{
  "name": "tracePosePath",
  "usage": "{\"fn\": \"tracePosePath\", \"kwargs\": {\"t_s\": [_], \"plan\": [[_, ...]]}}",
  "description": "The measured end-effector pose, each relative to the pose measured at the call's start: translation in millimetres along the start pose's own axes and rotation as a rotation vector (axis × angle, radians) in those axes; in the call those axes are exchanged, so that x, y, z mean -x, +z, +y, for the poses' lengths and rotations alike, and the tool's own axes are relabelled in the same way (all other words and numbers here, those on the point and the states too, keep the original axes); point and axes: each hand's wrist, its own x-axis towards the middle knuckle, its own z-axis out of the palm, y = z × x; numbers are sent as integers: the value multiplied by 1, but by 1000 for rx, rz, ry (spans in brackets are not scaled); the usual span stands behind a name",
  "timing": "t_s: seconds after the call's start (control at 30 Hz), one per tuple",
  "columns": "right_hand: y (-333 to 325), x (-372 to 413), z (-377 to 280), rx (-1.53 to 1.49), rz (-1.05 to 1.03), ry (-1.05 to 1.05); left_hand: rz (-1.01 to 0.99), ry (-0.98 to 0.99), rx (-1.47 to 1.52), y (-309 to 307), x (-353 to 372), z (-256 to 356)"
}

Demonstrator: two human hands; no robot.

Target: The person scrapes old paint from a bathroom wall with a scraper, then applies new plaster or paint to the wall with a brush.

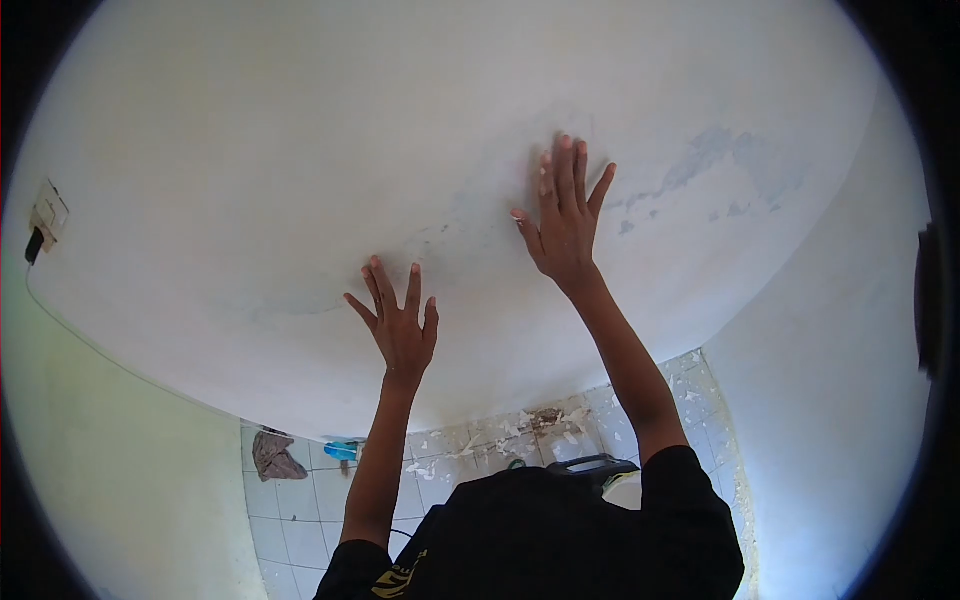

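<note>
One view only, from the head, facing straight at the wall (300, 150) and very near, so plaster fills most of the picture. The wide lens bends the wall's lower edge into a curve and leaves black corners. Both arms reach forward from the bottom edge, left hand (400, 330) lower, right hand (565, 225) higher. Below, the view dips to the tiled floor (300, 510); a side wall (830, 420) closes in on the right.

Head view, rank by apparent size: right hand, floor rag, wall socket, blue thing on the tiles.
1. right hand: largest, though it is also nearer the camera than the floor things.
2. rag and wall socket: look about alike, so I won't rank them.
3. blue object: smallest.
</note>
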Motion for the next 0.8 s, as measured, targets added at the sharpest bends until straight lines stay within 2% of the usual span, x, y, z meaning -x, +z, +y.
{"fn": "tracePosePath", "kwargs": {"t_s": [0.13,0.3,0.8], "plan": [[-2,-2,9,83,-66,73,9,0,12,-1,0,3],[-2,3,12,87,9,106,16,-15,35,0,2,8],[-5,15,17,107,-36,112,10,-21,66,7,10,13]]}}
